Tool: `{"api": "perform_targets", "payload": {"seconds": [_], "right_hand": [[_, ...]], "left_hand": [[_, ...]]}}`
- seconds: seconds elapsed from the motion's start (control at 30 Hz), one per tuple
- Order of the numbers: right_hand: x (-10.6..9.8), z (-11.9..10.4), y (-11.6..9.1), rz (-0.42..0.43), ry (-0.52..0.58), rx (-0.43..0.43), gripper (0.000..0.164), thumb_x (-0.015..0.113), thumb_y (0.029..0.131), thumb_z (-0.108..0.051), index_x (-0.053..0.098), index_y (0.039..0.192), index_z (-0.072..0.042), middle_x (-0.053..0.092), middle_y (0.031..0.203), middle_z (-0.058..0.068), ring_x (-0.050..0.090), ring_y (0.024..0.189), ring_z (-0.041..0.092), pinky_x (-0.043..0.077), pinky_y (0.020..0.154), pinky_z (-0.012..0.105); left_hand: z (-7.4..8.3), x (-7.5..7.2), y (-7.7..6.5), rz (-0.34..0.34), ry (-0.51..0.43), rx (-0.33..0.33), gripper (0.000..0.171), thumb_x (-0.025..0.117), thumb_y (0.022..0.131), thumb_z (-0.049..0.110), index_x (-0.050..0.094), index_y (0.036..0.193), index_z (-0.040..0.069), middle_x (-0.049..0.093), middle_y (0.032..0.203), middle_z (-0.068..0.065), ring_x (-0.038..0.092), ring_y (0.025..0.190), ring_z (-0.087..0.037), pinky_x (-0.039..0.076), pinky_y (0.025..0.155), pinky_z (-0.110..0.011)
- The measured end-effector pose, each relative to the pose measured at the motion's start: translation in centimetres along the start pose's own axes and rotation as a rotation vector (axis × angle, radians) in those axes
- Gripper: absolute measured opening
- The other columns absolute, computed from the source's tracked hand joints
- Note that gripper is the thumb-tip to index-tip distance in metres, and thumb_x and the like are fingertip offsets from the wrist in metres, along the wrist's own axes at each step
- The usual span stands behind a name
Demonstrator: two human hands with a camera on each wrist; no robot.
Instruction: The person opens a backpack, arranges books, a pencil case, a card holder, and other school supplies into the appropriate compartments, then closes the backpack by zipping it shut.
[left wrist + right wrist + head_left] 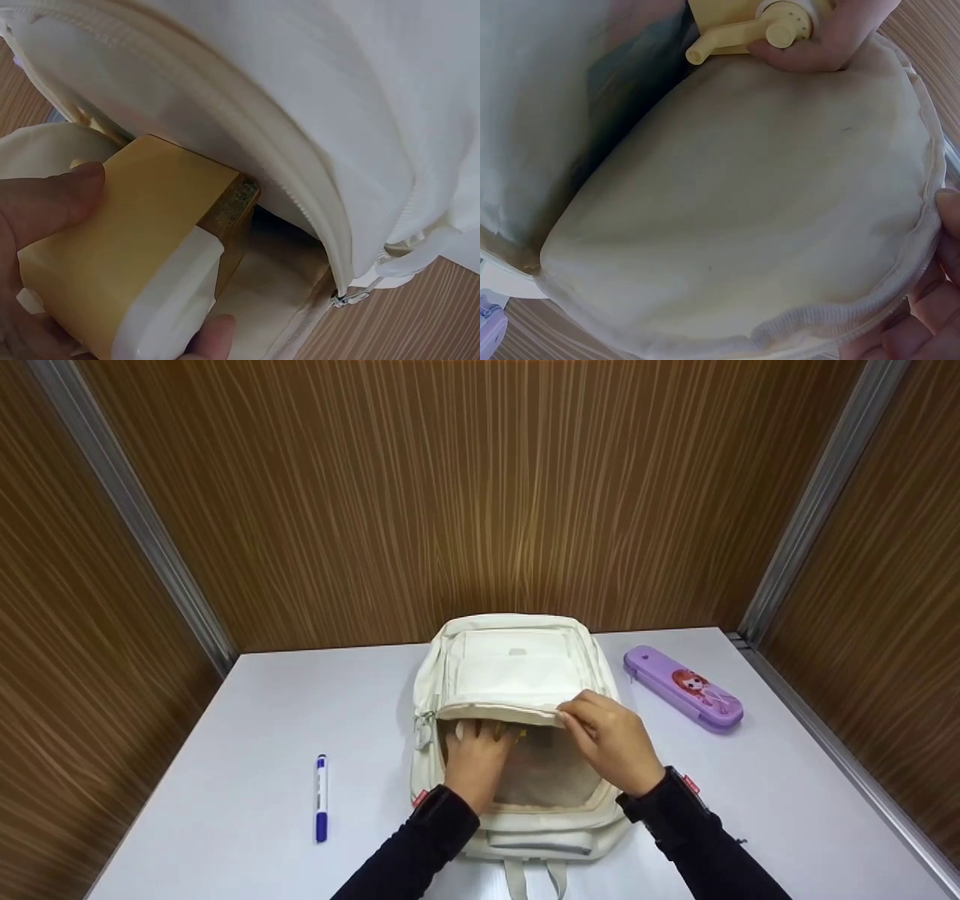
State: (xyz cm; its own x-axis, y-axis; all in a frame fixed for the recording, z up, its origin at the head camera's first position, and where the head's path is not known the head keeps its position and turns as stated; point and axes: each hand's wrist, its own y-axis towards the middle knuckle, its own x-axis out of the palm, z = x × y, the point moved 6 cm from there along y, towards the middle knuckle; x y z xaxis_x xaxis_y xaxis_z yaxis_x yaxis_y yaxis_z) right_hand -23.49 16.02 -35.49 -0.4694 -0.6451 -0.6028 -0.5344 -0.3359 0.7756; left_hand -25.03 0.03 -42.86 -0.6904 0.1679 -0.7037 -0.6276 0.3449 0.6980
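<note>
A cream backpack lies unzipped on the table, its front panel lifted. Inside its main compartment my left hand grips a yellow and white crank pencil sharpener, thumb on one side and fingers around the other. Its yellow crank handle shows in the right wrist view. From the head view the sharpener is mostly hidden under the panel. My right hand pinches the zippered edge of that panel and holds it up.
A blue-and-white marker lies left of the backpack. To the right lies a purple pencil case with a cartoon figure. Wood-grain panels wall the white table at the back and sides.
</note>
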Motion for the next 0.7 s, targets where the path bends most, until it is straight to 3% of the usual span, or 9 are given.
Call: {"api": "perform_targets", "payload": {"seconds": [0.13,0.33,0.6,0.7], "right_hand": [[-0.1,0.1,-0.1,-0.005,-0.007,0.008,0.003,0.072,0.086,-0.009,0.072,0.084,-0.011,0.063,0.077,-0.004,0.055,0.068,0.005,0.049,0.061,0.024],[-0.3,0.2,-0.2,-0.011,-0.010,0.006,0.006,0.073,0.085,-0.007,0.072,0.085,-0.013,0.064,0.078,-0.005,0.058,0.069,0.005,0.050,0.062,0.024],[-0.6,0.0,-0.1,0.005,-0.003,-0.032,0.005,0.069,0.090,-0.012,0.072,0.086,-0.012,0.065,0.080,-0.004,0.060,0.073,0.006,0.050,0.067,0.022],[-0.7,-0.2,-0.1,0.011,0.007,-0.046,0.004,0.070,0.089,-0.010,0.071,0.085,-0.012,0.065,0.081,-0.005,0.061,0.073,0.007,0.050,0.067,0.023]], "left_hand": [[0.3,0.0,0.0,0.006,-0.004,0.024,0.039,0.055,0.086,0.009,0.067,0.116,0.030,0.066,0.115,-0.005,0.059,0.097,-0.031,0.054,0.065,-0.044],[0.4,1.1,-0.8,-0.100,-0.030,0.061,0.054,0.063,0.078,0.000,0.064,0.125,0.026,0.064,0.122,-0.008,0.061,0.106,-0.036,0.058,0.074,-0.052],[-0.1,1.9,-0.8,-0.235,-0.017,0.081,0.046,0.067,0.074,0.003,0.068,0.119,0.014,0.067,0.120,-0.008,0.061,0.110,-0.039,0.056,0.082,-0.055],[-0.7,3.7,-1.1,-0.226,-0.049,0.093,0.041,0.063,0.080,0.003,0.066,0.120,0.011,0.068,0.117,-0.010,0.063,0.107,-0.036,0.055,0.082,-0.053]]}}
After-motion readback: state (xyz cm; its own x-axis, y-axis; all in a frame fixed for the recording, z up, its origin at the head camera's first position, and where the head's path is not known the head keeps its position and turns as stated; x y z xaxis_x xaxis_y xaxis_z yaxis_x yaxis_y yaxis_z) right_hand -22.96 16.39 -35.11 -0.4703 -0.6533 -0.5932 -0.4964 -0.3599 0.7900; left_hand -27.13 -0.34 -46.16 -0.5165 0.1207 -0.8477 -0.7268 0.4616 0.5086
